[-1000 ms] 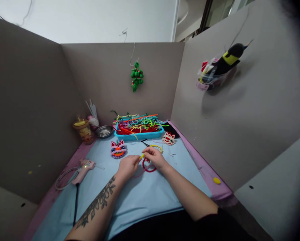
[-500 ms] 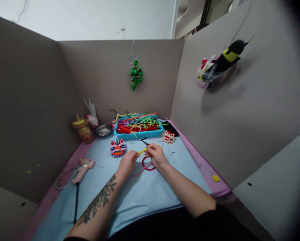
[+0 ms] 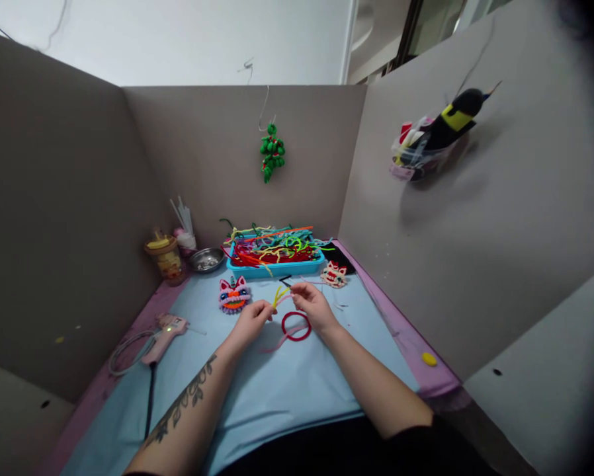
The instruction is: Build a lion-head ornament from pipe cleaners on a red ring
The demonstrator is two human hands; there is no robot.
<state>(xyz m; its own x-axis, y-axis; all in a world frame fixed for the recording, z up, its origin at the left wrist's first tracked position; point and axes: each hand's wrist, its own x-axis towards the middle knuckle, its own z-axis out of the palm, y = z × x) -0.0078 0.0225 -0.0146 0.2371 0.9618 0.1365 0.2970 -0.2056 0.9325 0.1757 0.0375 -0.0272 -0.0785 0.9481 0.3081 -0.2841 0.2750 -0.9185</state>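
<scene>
The yellow strip (image 3: pixel 276 301) is pinched near the middle of the frame between the thumb and fingertips of the left hand (image 3: pixel 256 318); its forked upper part is left sticking out above them, toward the right hand (image 3: pixel 314 307). Whether one folded strip or two are held cannot be told. The right hand's fingers are curled close together, just right of the fork; whether anything is gripped by them cannot be told. One dark pointed tool (image 3: pixel 286 284) is partly hidden behind them.

Below the hands, one red ring (image 3: pixel 296 339) is crossed by one pink strand (image 3: pixel 276 346) on the blue cloth (image 3: pixel 287 396). Two animal-face pieces are seen: a lilac face (image 3: pixel 234 297) left of centre and a cream-and-red face (image 3: pixel 333 274) right of it. Between and above them, one blue tray (image 3: pixel 267 270) is heaped with coloured strands, too many to be counted. At left, one pink glue gun (image 3: pixel 164 341), one metal bowl (image 3: pixel 204 268) and two containers (image 3: pixel 170 263) are seen. One green ornament (image 3: pixel 272 153) is hung at upper centre.
</scene>
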